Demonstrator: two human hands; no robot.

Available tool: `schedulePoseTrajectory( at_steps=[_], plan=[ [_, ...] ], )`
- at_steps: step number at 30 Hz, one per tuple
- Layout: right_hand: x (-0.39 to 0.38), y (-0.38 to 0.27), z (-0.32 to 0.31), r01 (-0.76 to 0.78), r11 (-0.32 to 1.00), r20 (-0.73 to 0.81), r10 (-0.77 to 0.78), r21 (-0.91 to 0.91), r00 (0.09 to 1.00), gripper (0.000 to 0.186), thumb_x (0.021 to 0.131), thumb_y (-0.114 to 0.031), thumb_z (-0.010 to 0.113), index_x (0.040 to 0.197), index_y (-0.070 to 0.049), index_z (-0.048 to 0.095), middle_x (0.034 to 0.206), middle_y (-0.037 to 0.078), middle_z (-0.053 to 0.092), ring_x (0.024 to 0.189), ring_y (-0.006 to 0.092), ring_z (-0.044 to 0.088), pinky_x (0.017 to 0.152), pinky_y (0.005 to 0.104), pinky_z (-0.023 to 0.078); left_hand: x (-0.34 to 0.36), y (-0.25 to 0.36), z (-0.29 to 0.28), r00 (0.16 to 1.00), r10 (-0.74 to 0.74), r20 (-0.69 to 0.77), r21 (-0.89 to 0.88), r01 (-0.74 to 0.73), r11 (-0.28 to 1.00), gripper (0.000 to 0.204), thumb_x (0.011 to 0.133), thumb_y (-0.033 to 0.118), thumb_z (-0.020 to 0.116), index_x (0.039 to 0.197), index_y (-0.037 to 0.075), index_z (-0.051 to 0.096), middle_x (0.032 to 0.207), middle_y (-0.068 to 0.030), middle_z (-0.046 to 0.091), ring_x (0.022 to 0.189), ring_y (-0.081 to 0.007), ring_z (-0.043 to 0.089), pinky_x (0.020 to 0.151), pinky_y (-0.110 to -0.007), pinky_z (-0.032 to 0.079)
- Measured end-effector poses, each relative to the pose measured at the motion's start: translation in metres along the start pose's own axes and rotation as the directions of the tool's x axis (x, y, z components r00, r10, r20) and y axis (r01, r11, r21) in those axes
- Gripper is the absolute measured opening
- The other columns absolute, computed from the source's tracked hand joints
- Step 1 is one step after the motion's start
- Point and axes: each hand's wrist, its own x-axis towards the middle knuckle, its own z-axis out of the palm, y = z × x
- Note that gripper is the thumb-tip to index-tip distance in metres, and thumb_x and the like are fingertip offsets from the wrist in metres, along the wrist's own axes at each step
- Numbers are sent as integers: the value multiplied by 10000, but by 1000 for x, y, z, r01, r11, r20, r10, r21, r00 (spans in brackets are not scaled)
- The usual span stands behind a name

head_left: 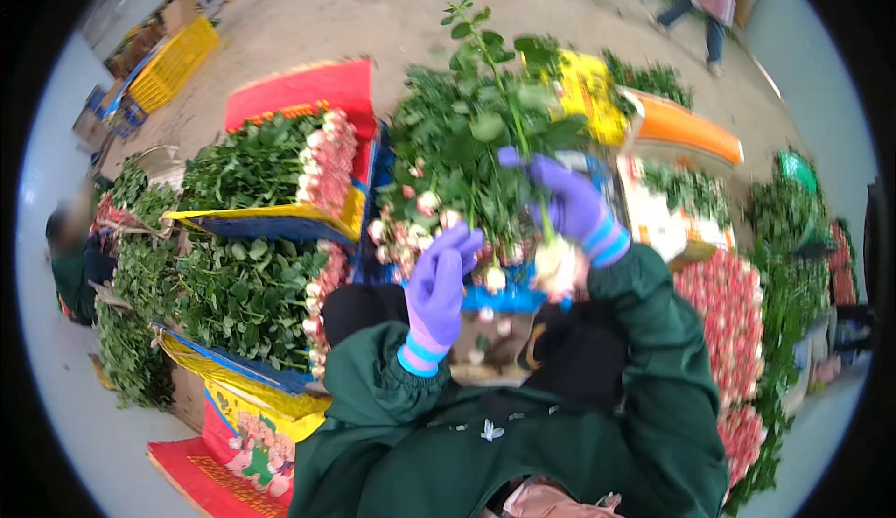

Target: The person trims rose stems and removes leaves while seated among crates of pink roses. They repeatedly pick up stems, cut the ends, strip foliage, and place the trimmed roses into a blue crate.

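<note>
A long leafy rose stem with a cream-pink bloom (556, 268) is in my right hand (571, 203), which wears a purple glove. Its bloom hangs low beside my wrist, while the leafy end points up and away. My left hand (437, 296), gloved the same way, is raised with fingers stretched, over the near edge of a heap of roses (448, 135). It appears to hold nothing. Pink and white blooms (427, 203) of that heap lie just beyond its fingertips, facing me; some are hidden by my hands.
At left, stacked rose bunches (252, 163) lie between red and yellow sheets. More pink roses (719, 322) are packed at right. A yellow crate (173, 65) stands far left. One person (70, 257) is at the left edge; another (714, 0) is at the far right.
</note>
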Motion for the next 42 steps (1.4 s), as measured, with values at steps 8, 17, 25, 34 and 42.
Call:
schedulePoseTrajectory(
  at_steps=[8,17,25,34,42],
  plan=[
    [-31,-6,-16,-12,896,-44,35,443,998,404,975,-209,476,1316,6,477,880,13,579,715,69,541,591,166,450,-6,29,69,935,151,322,-174,-99,980,446,999,182,372,1364,-75,353,1285,-211,515,1188,-270,520,995,-380,413],
    [-56,-40,-90,153,986,-357,-166,-63,919,259,954,-157,497,1175,-88,612,1087,33,643,725,94,601,491,171,387,12,9,99,881,98,462,113,-168,979,359,975,87,394,1297,-63,446,1223,-173,566,1134,-221,549,954,-343,436],
    [-187,127,-278,-689,66,-661,-362,-722,657,247,925,-298,457,1005,-91,567,908,213,640,858,408,611,750,511,474,34,-42,-6,999,-14,-44,426,32,904,346,1009,157,375,1264,-51,482,1190,-171,583,1093,-246,585,950,-356,457],
    [-289,291,-303,-894,118,-900,-114,-433,421,366,897,-306,461,1220,-156,547,1094,173,628,958,373,606,831,472,479,22,-91,-16,959,-226,-168,496,281,822,351,1004,205,408,1241,-31,518,1132,-148,622,1044,-228,614,908,-343,473],
    [-287,285,-315,-931,149,-936,58,-334,346,259,843,-253,525,1047,-113,603,992,183,649,925,392,602,797,478,479,26,-113,-4,971,-223,-88,593,231,771,346,1009,176,393,1248,-48,505,1142,-161,615,1045,-245,610,923,-356,468]
  ],
)
